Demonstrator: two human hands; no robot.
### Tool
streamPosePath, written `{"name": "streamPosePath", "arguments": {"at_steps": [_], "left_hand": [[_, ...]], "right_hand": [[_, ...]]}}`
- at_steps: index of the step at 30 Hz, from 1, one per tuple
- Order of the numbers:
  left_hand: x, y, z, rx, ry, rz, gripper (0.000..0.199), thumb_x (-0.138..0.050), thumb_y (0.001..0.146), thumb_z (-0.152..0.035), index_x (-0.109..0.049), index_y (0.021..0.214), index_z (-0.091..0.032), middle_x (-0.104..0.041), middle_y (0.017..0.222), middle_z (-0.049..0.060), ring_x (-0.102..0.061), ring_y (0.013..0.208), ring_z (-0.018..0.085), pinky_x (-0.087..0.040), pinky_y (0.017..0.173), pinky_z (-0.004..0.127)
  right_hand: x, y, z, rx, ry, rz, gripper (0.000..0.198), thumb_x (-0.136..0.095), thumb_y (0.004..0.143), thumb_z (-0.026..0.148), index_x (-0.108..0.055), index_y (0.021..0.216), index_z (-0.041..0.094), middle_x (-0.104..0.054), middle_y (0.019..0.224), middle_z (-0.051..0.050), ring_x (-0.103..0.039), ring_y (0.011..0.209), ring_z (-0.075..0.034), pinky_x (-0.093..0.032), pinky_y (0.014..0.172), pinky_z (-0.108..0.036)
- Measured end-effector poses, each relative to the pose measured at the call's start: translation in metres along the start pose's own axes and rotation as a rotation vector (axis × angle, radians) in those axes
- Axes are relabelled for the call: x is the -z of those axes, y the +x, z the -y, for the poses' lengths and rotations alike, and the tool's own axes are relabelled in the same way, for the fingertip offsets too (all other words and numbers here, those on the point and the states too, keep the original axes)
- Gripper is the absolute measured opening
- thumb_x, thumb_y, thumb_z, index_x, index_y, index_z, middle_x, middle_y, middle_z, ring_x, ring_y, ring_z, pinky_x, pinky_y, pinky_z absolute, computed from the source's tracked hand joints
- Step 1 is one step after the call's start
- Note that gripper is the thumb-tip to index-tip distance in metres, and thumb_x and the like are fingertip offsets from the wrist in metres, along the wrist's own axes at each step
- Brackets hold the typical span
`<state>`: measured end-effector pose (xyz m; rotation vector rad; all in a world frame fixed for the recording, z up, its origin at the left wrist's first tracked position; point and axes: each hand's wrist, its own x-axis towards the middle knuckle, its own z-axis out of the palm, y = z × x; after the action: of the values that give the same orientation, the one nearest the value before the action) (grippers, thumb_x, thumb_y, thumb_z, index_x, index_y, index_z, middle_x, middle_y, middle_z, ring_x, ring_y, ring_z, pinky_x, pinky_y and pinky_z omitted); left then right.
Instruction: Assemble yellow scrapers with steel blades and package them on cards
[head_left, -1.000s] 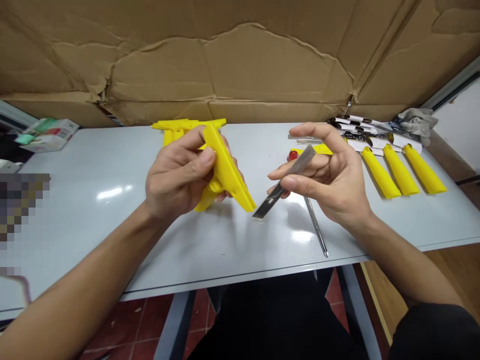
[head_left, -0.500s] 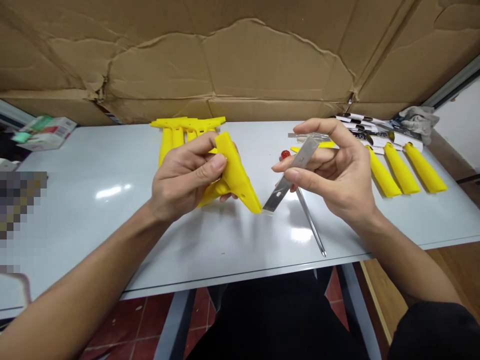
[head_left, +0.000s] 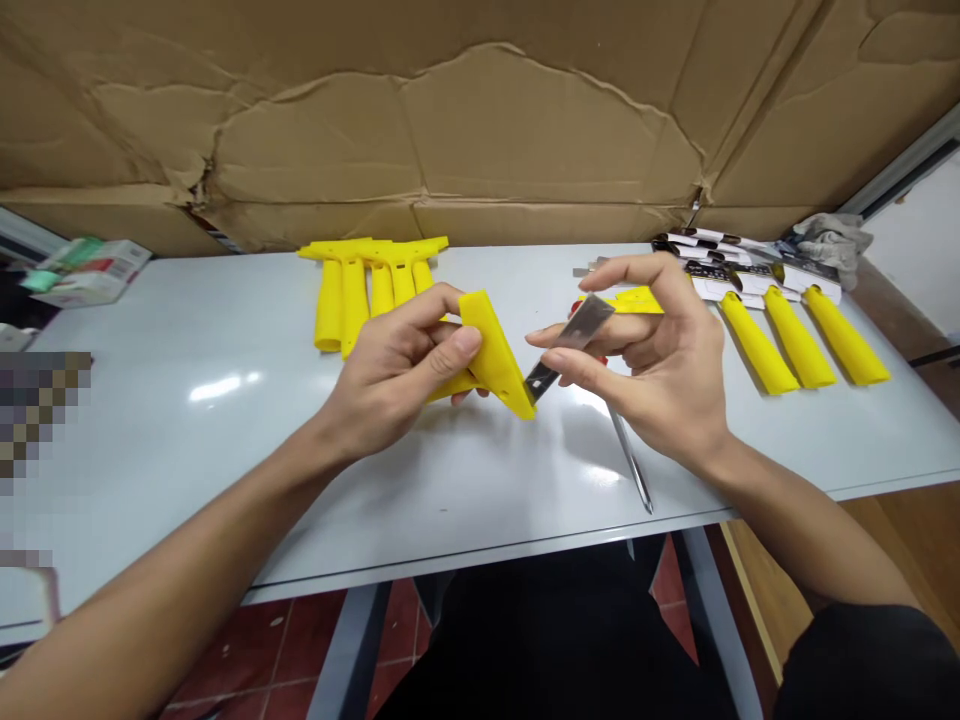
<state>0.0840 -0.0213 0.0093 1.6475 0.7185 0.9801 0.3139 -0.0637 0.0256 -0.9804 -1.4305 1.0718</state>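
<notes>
1. Left hand (head_left: 409, 365): grasping a yellow plastic T-shaped tool handle (head_left: 491, 355), thumb pressed on the flat face of its crosspiece, other fingers mostly hidden behind; the piece is held above the table, crosspiece tilted, lower end toward the right hand
2. Right hand (head_left: 660, 365): pinching a thin, flat, grey metal strip (head_left: 577, 330) between thumb and fingers, index finger raised and curved over its upper end
3. Meeting of parts: the strip slants down to the left, its lower end at the edge of the crosspiece's lower end; whether it has entered the piece cannot be told
4. Beneath the right hand: a screwdriver with steel shaft (head_left: 630, 460) and red grip, partly hidden, lying on the glossy pale table (head_left: 172, 450)
5. Far edge, left of centre: a cluster of similar yellow T-shaped handles (head_left: 375, 280), side by side
6. Right side: three yellow tubular grips (head_left: 806, 335) in a slanting row, black-and-white printed cards at their upper ends
7. Behind: a brown creased cardboard sheet (head_left: 450, 130)
</notes>
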Motion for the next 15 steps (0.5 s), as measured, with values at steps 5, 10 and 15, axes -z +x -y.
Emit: {"name": "streamPosePath", "arguments": {"at_steps": [5,10,15], "left_hand": [[-0.01,-0.001,-0.004,0.031,0.204,0.004,0.027,-0.066,0.098,-0.051,-0.063,0.094,-0.024,-0.068,0.071,-0.002,-0.058,0.056,0.012,-0.046,0.049,0.024],[-0.014,0.0,-0.004,0.004,0.338,-0.014,0.028,-0.064,0.098,-0.051,-0.063,0.091,-0.025,-0.065,0.067,-0.002,-0.056,0.056,0.013,-0.043,0.051,0.027],[-0.015,0.001,-0.003,-0.066,0.453,-0.048,0.026,-0.059,0.1,-0.047,-0.061,0.087,-0.024,-0.063,0.066,-0.003,-0.055,0.057,0.013,-0.043,0.054,0.027]], "right_hand": [[-0.003,0.001,-0.018,-0.035,-0.019,0.012,0.054,-0.083,0.078,0.054,-0.056,0.111,0.021,-0.077,0.091,-0.003,-0.075,0.075,-0.015,-0.063,0.07,-0.026],[-0.001,0.004,-0.03,0.073,-0.099,0.103,0.038,-0.072,0.091,0.053,-0.07,0.102,0.016,-0.075,0.093,-0.002,-0.07,0.07,-0.008,-0.062,0.068,-0.021],[0.0,0.007,-0.031,0.135,-0.229,0.087,0.031,-0.07,0.094,0.044,-0.077,0.106,0.016,-0.074,0.091,-0.002,-0.07,0.078,-0.008,-0.061,0.068,-0.019]]}}
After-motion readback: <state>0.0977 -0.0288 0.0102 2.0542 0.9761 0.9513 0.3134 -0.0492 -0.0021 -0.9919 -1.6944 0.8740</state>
